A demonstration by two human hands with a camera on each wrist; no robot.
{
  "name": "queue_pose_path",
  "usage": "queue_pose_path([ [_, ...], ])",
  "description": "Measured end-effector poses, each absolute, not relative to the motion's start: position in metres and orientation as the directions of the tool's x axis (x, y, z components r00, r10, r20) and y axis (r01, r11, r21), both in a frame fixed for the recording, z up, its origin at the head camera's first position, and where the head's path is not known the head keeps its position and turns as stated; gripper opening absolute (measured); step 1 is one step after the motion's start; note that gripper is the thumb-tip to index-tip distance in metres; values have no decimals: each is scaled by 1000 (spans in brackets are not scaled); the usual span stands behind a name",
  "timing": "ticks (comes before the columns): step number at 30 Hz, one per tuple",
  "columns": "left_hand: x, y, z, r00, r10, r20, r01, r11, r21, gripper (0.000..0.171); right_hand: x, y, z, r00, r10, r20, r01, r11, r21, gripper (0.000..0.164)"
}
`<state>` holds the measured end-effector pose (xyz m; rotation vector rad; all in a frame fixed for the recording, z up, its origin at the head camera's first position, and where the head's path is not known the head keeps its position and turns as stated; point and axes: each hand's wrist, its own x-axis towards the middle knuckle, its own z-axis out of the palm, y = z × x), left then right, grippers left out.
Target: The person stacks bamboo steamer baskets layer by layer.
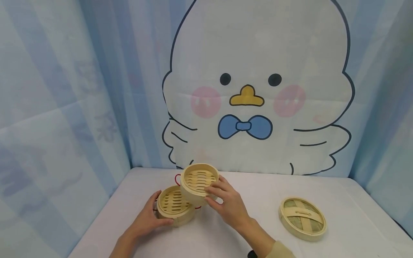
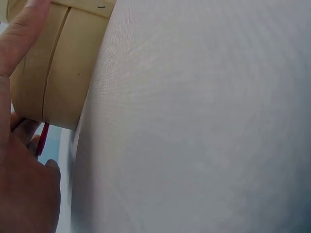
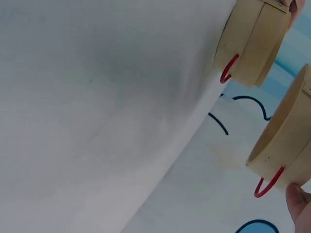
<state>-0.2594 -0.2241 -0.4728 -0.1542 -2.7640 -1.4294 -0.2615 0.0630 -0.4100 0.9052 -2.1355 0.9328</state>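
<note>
The right hand (image 1: 230, 204) pinches a bamboo steamer basket (image 1: 199, 182) above and right of its twin (image 1: 174, 204), gripped by the left hand (image 1: 146, 216) on the tabletop (image 1: 206, 240).

Big white duck (image 1: 255, 53) up on the curtain (image 1: 58, 107), blue bow tie (image 1: 245, 127) under its beak (image 1: 247, 99), pale counter (image 1: 255, 197) below!

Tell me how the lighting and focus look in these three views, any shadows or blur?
Head: soft, fairly even light, with the slots in the raised steamer basket readable; left wrist: the left hand looks dark, and the white tablecloth looks soft and dims toward the right edge; right wrist: a hazy grey shadow lies on the tablecloth, while the raised steamer basket's edges look fairly clear.
</note>
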Motion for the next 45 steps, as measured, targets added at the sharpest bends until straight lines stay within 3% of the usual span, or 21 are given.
queue_pose_path([
  [34, -259, -227, -476, -992, 68, 101, 122, 547, 828, 114, -266, -7, -426, -436, -407, 802, -871, 414, -264, 19],
  [45, -259, -227, -474, -989, 85, 119, 145, 511, 847, 113, -264, -13, -429, -439, -418, 795, -868, 428, -254, 20],
])
